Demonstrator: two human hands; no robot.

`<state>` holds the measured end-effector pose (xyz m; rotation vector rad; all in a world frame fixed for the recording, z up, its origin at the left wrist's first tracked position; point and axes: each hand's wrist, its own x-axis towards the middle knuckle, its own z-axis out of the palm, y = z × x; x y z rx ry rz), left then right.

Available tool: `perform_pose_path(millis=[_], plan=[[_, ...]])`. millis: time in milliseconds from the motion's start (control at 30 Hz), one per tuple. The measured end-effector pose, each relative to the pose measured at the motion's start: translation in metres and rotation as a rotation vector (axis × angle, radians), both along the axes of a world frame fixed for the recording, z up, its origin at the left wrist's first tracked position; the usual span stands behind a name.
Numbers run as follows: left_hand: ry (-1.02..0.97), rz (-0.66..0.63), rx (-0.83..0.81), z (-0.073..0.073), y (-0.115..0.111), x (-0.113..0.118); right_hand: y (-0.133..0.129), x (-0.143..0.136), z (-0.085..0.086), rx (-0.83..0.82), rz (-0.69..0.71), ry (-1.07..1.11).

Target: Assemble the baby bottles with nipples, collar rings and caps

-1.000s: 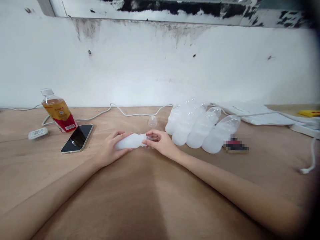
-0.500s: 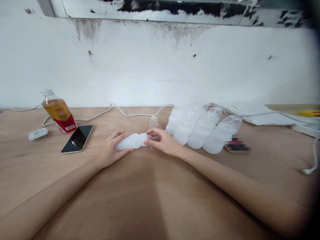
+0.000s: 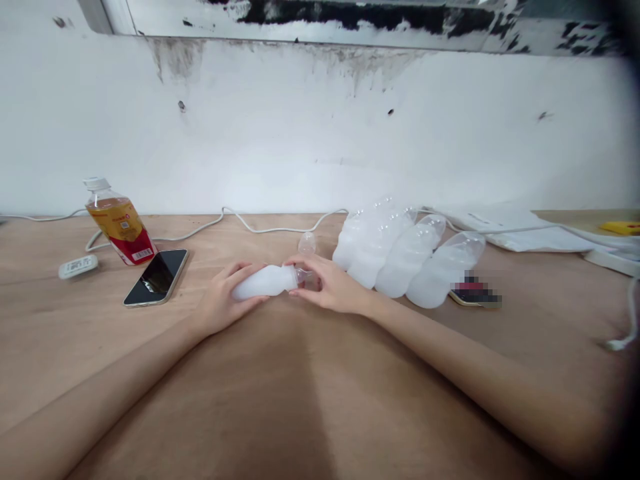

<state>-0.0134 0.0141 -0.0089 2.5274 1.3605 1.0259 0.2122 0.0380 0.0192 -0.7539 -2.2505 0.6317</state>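
Note:
A frosted white bottle [image 3: 260,283] lies on its side between my hands, its neck pointing right. My left hand [image 3: 223,297] is wrapped round its body. At the neck, my right hand [image 3: 330,283] has its thumb and fingers closed round the collar, and a clear nipple-shaped tip [image 3: 306,276] shows between them. Just behind my right hand, a small clear dome [image 3: 307,243] stands on the table. To the right, several frosted bottles with clear domed tops [image 3: 390,250] lean in a row.
On the left are a drink bottle [image 3: 123,223], a phone [image 3: 156,277] and a small white case [image 3: 78,267]. A white cable [image 3: 280,231] runs along the wall. Right of the bottles lie a partly blurred item [image 3: 475,291], white bags [image 3: 525,231] and a yellow object [image 3: 620,229].
The fingers of my right hand have shifted left from the clear tip onto the bottle's collar. My left hand keeps the same hold.

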Motion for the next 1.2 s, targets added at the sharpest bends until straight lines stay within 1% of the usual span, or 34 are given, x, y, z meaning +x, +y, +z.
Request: perform_pose_path(millis=[67, 133, 200, 233, 300, 400, 433, 500, 600, 700, 800, 867, 900, 1000, 1033, 1067, 1100, 1133, 1200], plan=[[0.011, -0.015, 0.016, -0.002, 0.0, -0.001, -0.002, -0.002, -0.003, -0.071, -0.053, -0.028], [0.031, -0.039, 0.023, -0.003, -0.001, -0.001, -0.005, -0.004, -0.005, -0.208, -0.098, -0.07], [0.048, -0.056, 0.033, -0.003, -0.001, -0.001, -0.006, -0.005, -0.004, -0.316, -0.094, -0.122], [0.051, -0.054, 0.036, -0.003, -0.001, -0.001, -0.005, -0.004, -0.003, -0.336, -0.085, -0.148], [0.043, -0.038, 0.032, -0.003, -0.001, 0.0, -0.003, -0.002, 0.0, -0.282, -0.094, -0.181], [0.022, -0.013, 0.001, -0.001, -0.001, 0.001, 0.0, 0.002, 0.005, -0.035, -0.115, -0.198], [0.016, -0.005, -0.008, -0.001, -0.001, 0.001, 0.001, 0.004, 0.006, 0.045, -0.101, -0.208], [0.009, 0.007, -0.013, 0.001, -0.001, 0.002, 0.001, 0.005, 0.005, 0.151, -0.052, -0.235], [0.04, -0.029, -0.015, 0.001, -0.002, 0.002, -0.002, 0.004, 0.0, 0.212, -0.042, -0.266], [0.106, -0.104, 0.06, 0.0, -0.002, 0.001, -0.006, 0.003, -0.004, 0.158, -0.082, -0.334], [0.153, -0.16, 0.207, -0.002, -0.001, 0.0, -0.009, 0.001, -0.004, 0.01, -0.085, -0.315], [0.177, -0.173, 0.28, -0.003, -0.001, -0.001, -0.01, 0.0, -0.001, -0.162, -0.057, -0.224], [0.185, -0.165, 0.317, -0.003, -0.001, -0.001, -0.01, -0.002, -0.001, -0.296, -0.041, -0.163], [0.219, -0.125, 0.41, -0.003, -0.002, -0.003, -0.011, -0.007, -0.001, -0.799, 0.016, 0.012], [0.227, -0.114, 0.434, -0.003, -0.002, -0.003, -0.011, -0.008, -0.001, -0.938, 0.024, 0.062], [0.231, -0.106, 0.45, -0.003, -0.002, -0.004, -0.011, -0.01, -0.002, -1.034, 0.022, 0.105], [0.238, -0.104, 0.455, -0.003, -0.002, -0.004, -0.011, -0.011, -0.003, -1.081, 0.018, 0.138], [0.243, -0.103, 0.452, -0.003, -0.002, -0.004, -0.01, -0.011, -0.003, -1.094, 0.014, 0.158], [0.226, -0.089, 0.435, -0.002, -0.001, -0.003, -0.006, -0.009, 0.0, -1.076, 0.008, 0.15]])
